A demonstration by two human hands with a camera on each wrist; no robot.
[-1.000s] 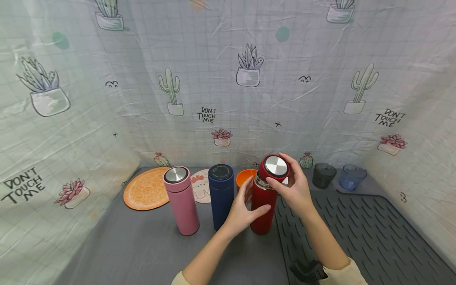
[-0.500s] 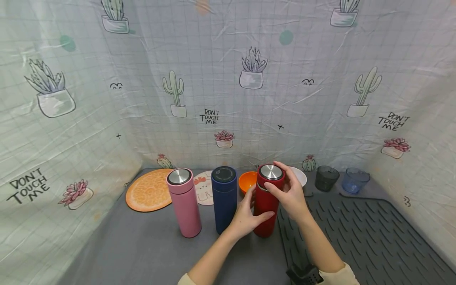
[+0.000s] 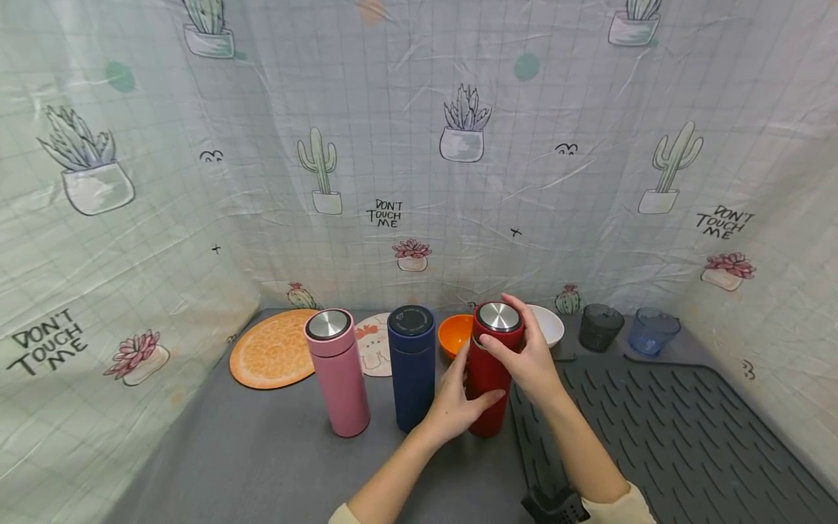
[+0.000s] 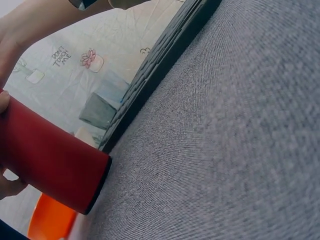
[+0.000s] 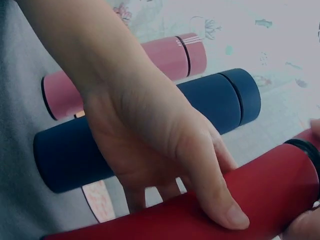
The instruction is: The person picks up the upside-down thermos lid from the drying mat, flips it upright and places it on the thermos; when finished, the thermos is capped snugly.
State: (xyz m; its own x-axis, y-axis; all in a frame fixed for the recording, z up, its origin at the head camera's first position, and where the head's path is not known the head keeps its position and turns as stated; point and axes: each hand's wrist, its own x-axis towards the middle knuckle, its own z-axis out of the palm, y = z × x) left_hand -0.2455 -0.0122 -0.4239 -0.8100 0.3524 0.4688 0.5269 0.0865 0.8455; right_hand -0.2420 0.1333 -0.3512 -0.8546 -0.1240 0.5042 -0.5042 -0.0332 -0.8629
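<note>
A red thermos stands upright on the table, its red lid with a silver disc on top. My left hand grips the thermos body from the left, its thumb across the front. My right hand holds the lid, thumb in front and fingers behind. In the right wrist view, a dark gap shows between lid and body. To the left stand a blue thermos, close to my left hand, and a pink thermos, both with their lids on.
Behind the thermoses are an orange bowl, a white bowl, a round orange-slice mat and a pale printed mat. A black cup and a blue cup stand behind the ridged dark mat.
The lid was tilted above the steel neck of the red thermos; my right hand has lowered it onto the top. Its thumb has since shifted slightly left. My left hand keeps its grip.
</note>
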